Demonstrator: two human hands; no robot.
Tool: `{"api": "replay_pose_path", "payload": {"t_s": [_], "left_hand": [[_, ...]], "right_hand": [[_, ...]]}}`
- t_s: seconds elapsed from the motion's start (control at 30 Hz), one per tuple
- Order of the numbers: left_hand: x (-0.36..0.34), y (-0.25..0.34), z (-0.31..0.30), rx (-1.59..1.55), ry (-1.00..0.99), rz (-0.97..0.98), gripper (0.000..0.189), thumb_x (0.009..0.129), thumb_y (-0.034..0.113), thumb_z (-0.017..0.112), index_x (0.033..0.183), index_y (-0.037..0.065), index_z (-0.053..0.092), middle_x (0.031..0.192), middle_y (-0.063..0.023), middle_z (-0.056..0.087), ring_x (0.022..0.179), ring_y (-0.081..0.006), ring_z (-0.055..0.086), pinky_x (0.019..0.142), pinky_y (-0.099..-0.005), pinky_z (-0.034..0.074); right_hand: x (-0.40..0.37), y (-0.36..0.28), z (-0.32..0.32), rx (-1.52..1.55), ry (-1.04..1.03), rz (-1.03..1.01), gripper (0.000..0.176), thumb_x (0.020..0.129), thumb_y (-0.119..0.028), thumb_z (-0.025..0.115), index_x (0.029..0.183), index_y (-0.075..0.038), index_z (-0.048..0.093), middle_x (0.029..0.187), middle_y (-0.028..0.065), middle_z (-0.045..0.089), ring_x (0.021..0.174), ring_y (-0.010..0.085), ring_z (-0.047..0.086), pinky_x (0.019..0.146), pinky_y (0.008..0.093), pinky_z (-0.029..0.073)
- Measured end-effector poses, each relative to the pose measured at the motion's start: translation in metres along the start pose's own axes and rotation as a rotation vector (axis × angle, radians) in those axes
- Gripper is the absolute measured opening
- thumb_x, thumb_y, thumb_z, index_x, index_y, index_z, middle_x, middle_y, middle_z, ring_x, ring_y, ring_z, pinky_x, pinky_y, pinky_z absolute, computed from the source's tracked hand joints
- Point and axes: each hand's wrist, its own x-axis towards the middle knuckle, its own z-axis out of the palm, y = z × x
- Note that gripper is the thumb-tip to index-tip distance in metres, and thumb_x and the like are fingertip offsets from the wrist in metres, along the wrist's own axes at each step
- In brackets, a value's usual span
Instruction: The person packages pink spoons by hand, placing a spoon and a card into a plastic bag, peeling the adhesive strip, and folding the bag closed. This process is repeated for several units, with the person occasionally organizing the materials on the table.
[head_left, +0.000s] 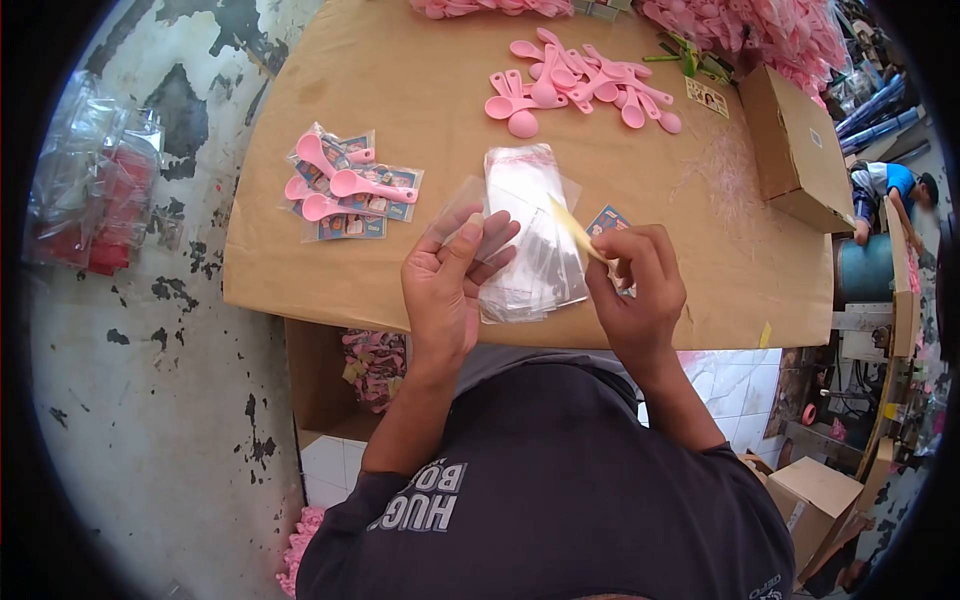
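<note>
My left hand point(445, 275) is closed on a clear plastic bag point(458, 202), pinched between thumb and fingers. In my right hand point(640, 290) is a thin yellowish card point(570, 222), gripped between thumb and fingertips and tilted toward the bag. Beneath and between both hands lies a stack of clear plastic bags point(530, 285). Partly hidden by my right hand, a blue printed card point(608, 217) rests on the table. To the left sit several pink measuring spoons point(370, 187) with blue cards in clear bags. A pile of loose pink spoons point(545, 92) lies beyond the stack.
The brown-covered table point(270, 240) has a cardboard box point(795, 150) at its right edge. Big bags of pink spoons point(750, 30) stand at the back right. Clear packaging point(95, 180) hangs on the left wall. Another person point(890, 190) is at far right.
</note>
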Motion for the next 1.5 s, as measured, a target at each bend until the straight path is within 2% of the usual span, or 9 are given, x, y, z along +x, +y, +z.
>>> {"api": "replay_pose_path", "payload": {"t_s": [0.03, 0.13, 0.2, 0.43, 0.73, 1.07, 1.3, 1.5], "left_hand": [[0.000, 0.000, 0.002, -0.034, -0.008, -0.033, 0.032, 0.104, 0.014, 0.064, 0.132, -0.003, 0.060, 0.121, -0.0217, 0.072, 0.114, -0.0308, 0.072, 0.092, -0.0389, 0.064], [-0.002, 0.002, 0.010, -0.081, -0.031, -0.084, 0.036, 0.106, 0.015, 0.061, 0.136, -0.004, 0.057, 0.125, -0.0236, 0.070, 0.116, -0.0325, 0.071, 0.095, -0.0404, 0.063], [-0.003, 0.003, 0.013, -0.094, -0.043, -0.101, 0.038, 0.106, 0.015, 0.060, 0.138, -0.005, 0.055, 0.128, -0.0249, 0.068, 0.116, -0.0339, 0.071, 0.095, -0.0415, 0.062], [-0.007, 0.004, 0.017, -0.081, -0.123, -0.146, 0.044, 0.108, 0.014, 0.054, 0.146, -0.006, 0.048, 0.139, -0.0258, 0.062, 0.121, -0.0285, 0.069, 0.098, -0.0402, 0.062], [-0.007, 0.001, 0.011, -0.135, -0.157, -0.151, 0.044, 0.108, 0.015, 0.055, 0.145, -0.007, 0.047, 0.142, -0.0256, 0.060, 0.126, -0.0277, 0.066, 0.103, -0.0399, 0.059], [-0.009, -0.001, 0.019, -0.180, -0.107, -0.101, 0.044, 0.108, 0.014, 0.055, 0.147, -0.004, 0.046, 0.148, -0.0233, 0.056, 0.130, -0.0273, 0.062, 0.106, -0.0395, 0.056], [-0.011, -0.008, 0.024, -0.181, -0.135, -0.117, 0.045, 0.108, 0.013, 0.056, 0.147, -0.005, 0.044, 0.148, -0.0227, 0.056, 0.129, -0.0258, 0.063, 0.107, -0.0396, 0.055], [-0.011, -0.011, 0.027, -0.168, -0.132, -0.139, 0.042, 0.108, 0.014, 0.057, 0.144, -0.006, 0.047, 0.140, -0.0178, 0.061, 0.123, -0.0227, 0.066, 0.105, -0.0375, 0.056]], "right_hand": [[0.000, 0.003, 0.001, -0.096, 0.053, -0.142, 0.033, 0.072, 0.007, 0.079, 0.101, -0.006, 0.070, 0.090, 0.0083, 0.061, 0.077, 0.0227, 0.064, 0.061, 0.0331, 0.051], [0.001, 0.007, 0.004, -0.175, 0.069, -0.217, 0.037, 0.066, 0.009, 0.077, 0.099, -0.006, 0.071, 0.090, 0.0079, 0.059, 0.076, 0.0260, 0.061, 0.061, 0.0370, 0.050], [0.002, 0.010, 0.006, -0.192, 0.083, -0.226, 0.037, 0.066, 0.009, 0.077, 0.098, -0.007, 0.071, 0.089, 0.0071, 0.058, 0.075, 0.0244, 0.060, 0.059, 0.0366, 0.048], [0.000, 0.011, 0.012, -0.228, 0.080, -0.263, 0.034, 0.067, 0.009, 0.075, 0.097, -0.008, 0.073, 0.088, 0.0048, 0.057, 0.069, 0.0198, 0.054, 0.055, 0.0341, 0.042], [-0.005, 0.001, 0.015, -0.141, 0.011, -0.345, 0.033, 0.069, 0.008, 0.075, 0.098, -0.008, 0.073, 0.088, 0.0050, 0.057, 0.068, 0.0202, 0.053, 0.053, 0.0339, 0.041], [-0.015, -0.005, 0.015, -0.124, -0.003, -0.303, 0.033, 0.069, 0.007, 0.076, 0.099, -0.007, 0.074, 0.089, 0.0061, 0.059, 0.069, 0.0203, 0.055, 0.052, 0.0330, 0.042], [-0.011, 0.004, 0.015, -0.119, 0.010, -0.311, 0.032, 0.069, 0.007, 0.076, 0.098, -0.007, 0.074, 0.088, 0.0062, 0.059, 0.068, 0.0204, 0.055, 0.052, 0.0328, 0.042], [-0.009, 0.006, 0.014, -0.100, 0.010, -0.334, 0.030, 0.070, 0.007, 0.075, 0.096, -0.006, 0.073, 0.087, 0.0062, 0.059, 0.068, 0.0205, 0.056, 0.052, 0.0329, 0.043]]}}
